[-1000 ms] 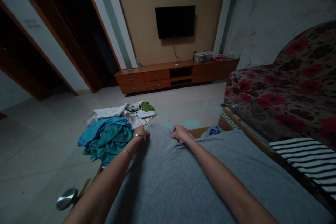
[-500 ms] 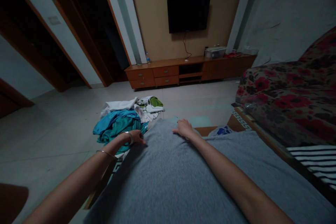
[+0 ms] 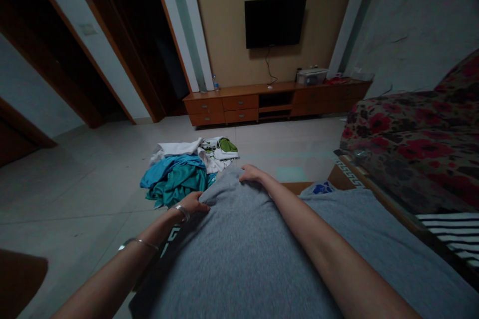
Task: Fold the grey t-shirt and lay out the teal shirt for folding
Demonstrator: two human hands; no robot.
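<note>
A grey cloth garment [image 3: 247, 254] lies spread over a low table, running out of view at the bottom, so its kind is not plain. My left hand [image 3: 193, 203], with bracelets on its arm, pinches the garment's left edge between thumb and fingers. At the far edge, near a raised corner, my right hand [image 3: 254, 173] has its fingers closed on the cloth. The fabric wrinkles between both hands. Just beyond my left hand, a heap of blue, teal, white and green clothes [image 3: 183, 174] shows at the table's far left.
The table's wooden frame [image 3: 346, 172] has a patterned border. A floral-covered sofa [image 3: 407, 134] stands at the right, with black-and-white striped cloth [image 3: 452, 234] near it. Across the tiled floor [image 3: 101, 174] is a wooden TV cabinet [image 3: 241, 109]. A brown rounded object [image 3: 20, 279] is at lower left.
My right hand has moved left along the garment's far edge, closer to its corner. My left hand has tightened on the left edge. The view has shifted slightly left.
</note>
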